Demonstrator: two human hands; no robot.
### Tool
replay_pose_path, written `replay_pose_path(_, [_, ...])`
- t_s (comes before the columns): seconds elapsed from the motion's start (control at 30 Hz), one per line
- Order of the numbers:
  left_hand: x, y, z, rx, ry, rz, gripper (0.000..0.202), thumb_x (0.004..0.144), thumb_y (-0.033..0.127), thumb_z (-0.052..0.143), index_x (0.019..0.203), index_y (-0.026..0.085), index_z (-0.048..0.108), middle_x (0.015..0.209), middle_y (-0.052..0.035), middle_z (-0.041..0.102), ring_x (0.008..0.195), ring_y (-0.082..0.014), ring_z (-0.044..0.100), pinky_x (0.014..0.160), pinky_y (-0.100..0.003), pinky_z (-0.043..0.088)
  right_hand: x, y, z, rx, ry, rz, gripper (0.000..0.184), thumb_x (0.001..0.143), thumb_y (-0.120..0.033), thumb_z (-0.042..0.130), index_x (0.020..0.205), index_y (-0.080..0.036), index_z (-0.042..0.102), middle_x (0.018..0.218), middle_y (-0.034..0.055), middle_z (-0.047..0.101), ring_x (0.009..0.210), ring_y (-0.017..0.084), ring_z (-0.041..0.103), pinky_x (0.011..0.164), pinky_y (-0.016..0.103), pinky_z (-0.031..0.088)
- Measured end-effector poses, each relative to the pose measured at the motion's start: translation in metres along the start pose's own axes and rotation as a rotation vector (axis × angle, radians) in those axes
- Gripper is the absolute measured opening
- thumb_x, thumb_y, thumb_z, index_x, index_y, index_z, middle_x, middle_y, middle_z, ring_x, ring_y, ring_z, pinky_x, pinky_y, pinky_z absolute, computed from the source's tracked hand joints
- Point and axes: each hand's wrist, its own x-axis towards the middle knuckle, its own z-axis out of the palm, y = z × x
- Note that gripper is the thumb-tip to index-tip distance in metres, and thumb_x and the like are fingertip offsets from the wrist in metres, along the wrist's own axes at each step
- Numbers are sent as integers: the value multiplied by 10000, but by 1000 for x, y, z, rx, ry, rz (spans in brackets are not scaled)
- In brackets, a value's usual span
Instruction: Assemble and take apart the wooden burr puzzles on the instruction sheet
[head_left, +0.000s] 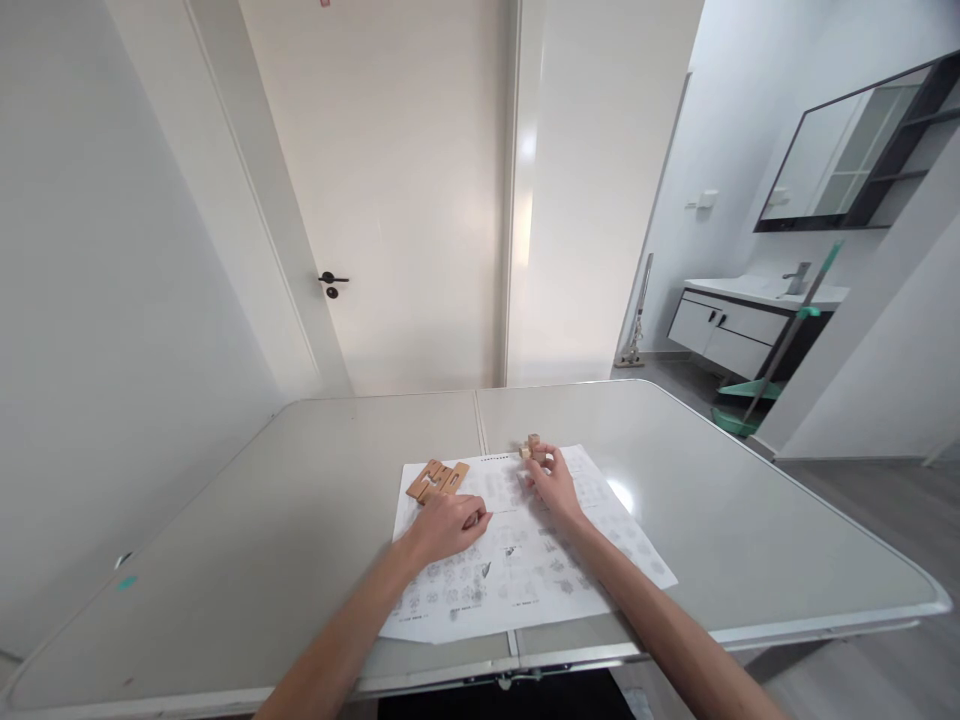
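A printed instruction sheet [517,570] lies on the grey folding table [300,540]. Flat notched wooden puzzle pieces [437,479] rest together on the sheet's far left corner. My left hand [448,523] lies just in front of them with its fingers curled; what is under the fingers is hidden. My right hand [553,483] reaches to the sheet's far edge and pinches a small assembled cluster of wooden pieces [532,448] with its fingertips.
Beyond the table stand a white door with a dark handle [331,284] and white walls. To the right, a bathroom opening shows a vanity [731,322], a mirror and a green mop [780,345]. A seam runs down the table's middle.
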Motion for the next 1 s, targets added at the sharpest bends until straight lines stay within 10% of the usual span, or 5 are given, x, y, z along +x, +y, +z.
replay_pose_path(0.37, [5,-2,1,-172,138,-224,218,993,457,589,962,242,582,666,40,589,583,-175,563,626,-309,429,-22,-31,14,126,-435,99,488,872,-707,682,901,-237,557,672,-65,499,498,92,421,465,222,284])
replay_pose_path(0.57, [7,-1,2,-355,165,-286,562,888,494,735,1323,235,489,1188,-92,681,813,-190,677,665,-317,531,-31,-39,16,199,-680,143,519,871,-727,685,885,-245,493,639,-90,426,471,80,378,476,216,261])
replay_pose_path(1.0, [10,10,-6,-551,144,-252,474,852,452,783,1232,230,609,1046,-41,671,745,-144,611,607,-248,486,-32,-37,11,215,-836,220,490,872,-644,743,1095,-252,554,736,-34,576,546,116,466,529,245,345])
